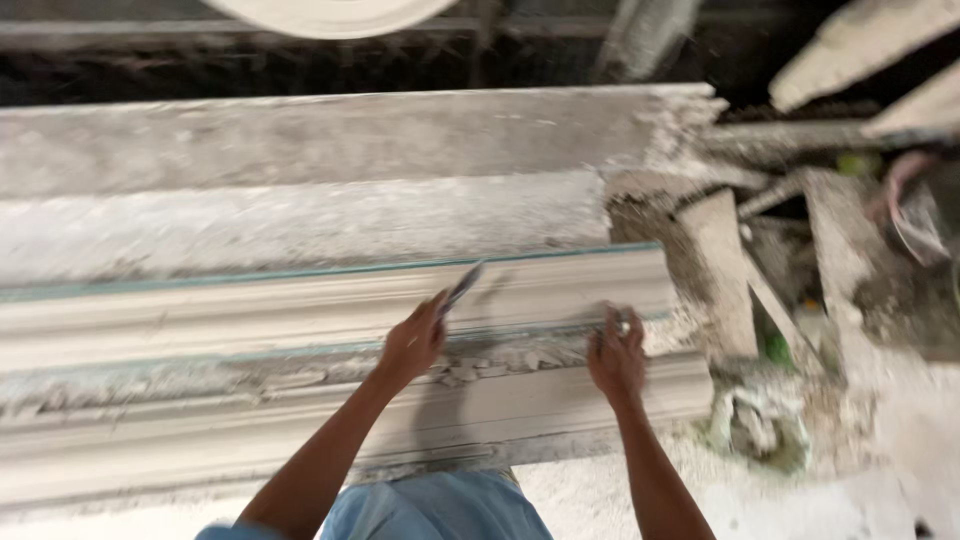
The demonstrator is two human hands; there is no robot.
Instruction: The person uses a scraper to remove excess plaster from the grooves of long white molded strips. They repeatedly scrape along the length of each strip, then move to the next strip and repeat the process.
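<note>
no packages, labels, signs or screens in view; only bare, dusty surfaces appear across the whole workbench scene.

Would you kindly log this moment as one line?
left hand: holds blade on moulding | right hand: fingertips on moulding edge | plaster crumbs between hands

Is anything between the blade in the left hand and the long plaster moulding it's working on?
Nothing visible. The left hand holds a thin scraper blade directly over the plaster moulding, with no object between them. The right hand rests on the moulding further along, beside loose plaster chips.
</note>
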